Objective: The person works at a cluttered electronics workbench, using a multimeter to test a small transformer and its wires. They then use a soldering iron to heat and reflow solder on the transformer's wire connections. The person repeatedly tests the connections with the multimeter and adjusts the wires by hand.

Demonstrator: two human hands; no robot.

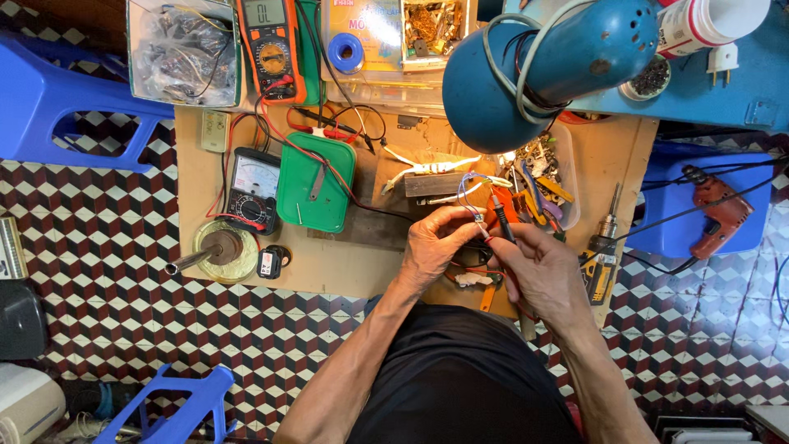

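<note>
A small wired component (478,217) is pinched between the fingertips of the left hand (433,247) at frame centre. A slim black probe (501,220) is gripped by the right hand (542,275), touching it. A green lidded box (316,182) is seen left, an analog meter (252,189) beside it.

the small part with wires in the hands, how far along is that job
Set up: meters and a drill lie out on the board. In hand: the left hand pinches a small wired part while the right hand puts a probe to it. Left: cannot tell; its wires hang loose.
</note>
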